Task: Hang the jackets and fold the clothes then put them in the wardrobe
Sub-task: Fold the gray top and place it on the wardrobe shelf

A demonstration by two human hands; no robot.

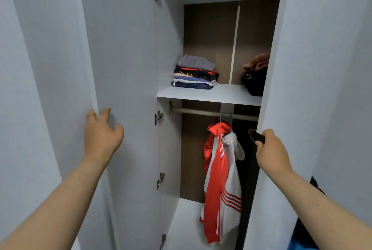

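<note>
Both hands on the wardrobe (209, 38) doors. Left hand (102, 135) hooks its fingers round the free edge of the left door (124, 48), thumb on the inner face. This door shows no pull, so the edge is the only purchase. Right hand (271, 151) is clenched on a small dark handle (259, 138) at the edge of the right door (302, 68).

Between the two grips, the interior is open to view. Above grip height and nearer the left hand, a folded stack (195, 72) sits on the shelf (211, 94), flat and squared so that it stays piled. Above the right grip, a rust-coloured cloth (256, 62) lies on a dark bag (254, 82), half hidden by the door. Just inboard of the right hand, a red-and-white jacket (219, 179) hangs from the rail (213, 113), falling well below both hands. Something dark hangs behind it, right beside the handle; cannot tell what.

Judgement: clothes look stowed, and the hands are placed to swing the doors. Risk: the jacket or that dark thing catching in the right door.
</note>
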